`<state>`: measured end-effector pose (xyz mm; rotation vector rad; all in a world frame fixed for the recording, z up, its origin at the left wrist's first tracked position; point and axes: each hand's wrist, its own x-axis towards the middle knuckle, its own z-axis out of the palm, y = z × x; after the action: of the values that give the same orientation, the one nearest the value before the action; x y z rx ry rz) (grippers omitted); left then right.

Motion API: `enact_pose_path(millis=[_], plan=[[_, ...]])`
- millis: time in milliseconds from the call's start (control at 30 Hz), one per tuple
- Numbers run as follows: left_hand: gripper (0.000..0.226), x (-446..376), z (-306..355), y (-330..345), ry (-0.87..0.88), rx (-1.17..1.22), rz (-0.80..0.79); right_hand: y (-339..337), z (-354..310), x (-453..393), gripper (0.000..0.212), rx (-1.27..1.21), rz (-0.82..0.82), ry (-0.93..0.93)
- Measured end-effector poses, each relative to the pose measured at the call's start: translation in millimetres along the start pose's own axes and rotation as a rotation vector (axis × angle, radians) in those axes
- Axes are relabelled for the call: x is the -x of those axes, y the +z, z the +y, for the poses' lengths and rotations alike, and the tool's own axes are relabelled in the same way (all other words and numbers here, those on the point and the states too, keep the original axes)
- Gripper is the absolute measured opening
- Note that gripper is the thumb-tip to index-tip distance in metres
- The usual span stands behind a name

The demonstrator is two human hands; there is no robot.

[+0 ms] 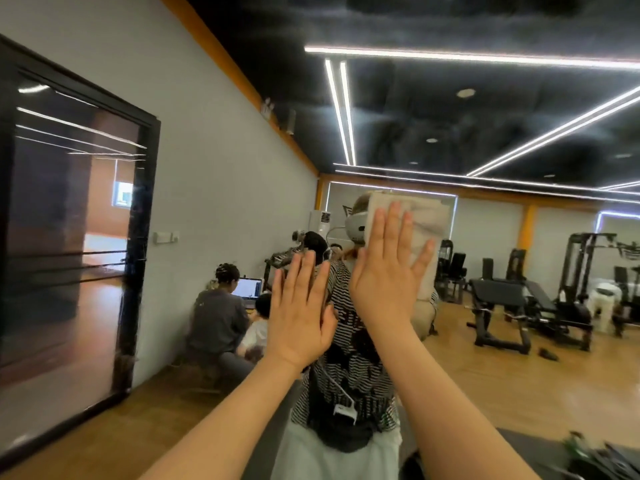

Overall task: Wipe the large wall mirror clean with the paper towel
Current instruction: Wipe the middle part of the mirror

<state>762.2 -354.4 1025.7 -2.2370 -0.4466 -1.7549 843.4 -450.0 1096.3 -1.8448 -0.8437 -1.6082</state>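
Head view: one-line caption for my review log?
Right hand presses paper towel flat on wall mirror; left hand open beside it.

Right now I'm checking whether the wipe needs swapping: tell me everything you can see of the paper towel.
The off-white folded paper towel is a roughly square, creased pad lying flat against the mirror glass, high and right of centre. The right hand presses it with straight, spread fingers, covering its lower left part. Faint greyish shading crosses it.
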Motion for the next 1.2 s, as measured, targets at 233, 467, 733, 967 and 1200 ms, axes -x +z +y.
enact_pose_path(millis=[233, 467, 733, 967, 1200], plan=[[0.060, -1, -25, -31, 0.156, 0.066, -0.110, -7, -2, -1, 0.061, 0.019, -0.071, 0.030], [0.064, 10, -149, -65, 0.178, -0.020, -0.114, -22, -11, -5, 0.064, -0.028, -0.103, 0.120], [0.067, 24, -226, -46, 0.114, -0.045, -0.049, -23, -5, -15, 0.058, -0.038, -0.010, 0.148], [0.070, 28, -228, -38, 0.122, -0.048, -0.021, 4, -76, -23, 0.063, 0.023, 0.018, 0.337], [0.069, 29, -231, -37, 0.128, -0.058, -0.033, 30, -136, -25, 0.055, 0.058, -0.027, 0.035]])
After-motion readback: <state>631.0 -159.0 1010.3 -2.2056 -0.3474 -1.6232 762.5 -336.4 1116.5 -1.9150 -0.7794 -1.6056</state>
